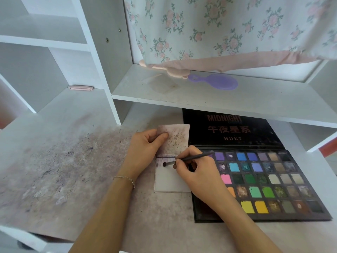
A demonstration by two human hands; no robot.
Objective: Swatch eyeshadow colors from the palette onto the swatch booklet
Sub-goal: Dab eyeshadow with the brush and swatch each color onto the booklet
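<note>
- Currently, a slim dark eyeshadow brush (pixel 189 159) is being pinched between the fingers of the right hand (pixel 196 172), its dark tip being pressed onto the upper left corner of the lower white page.
- The small white swatch booklet (pixel 172 159) is lying open on the pale, powder-stained surface (pixel 63 161), just beside the left edge of the palette.
- Its smudged upper page is being clamped by the thumb and fingers of the left hand (pixel 144 148).
- The large black multicolour eyeshadow palette (pixel 264 181) is being kept open to the right, its lid lying flat under the white shelf (pixel 209 95).
- A purple plastic hand mirror (pixel 215 82) is resting on that shelf.
</note>
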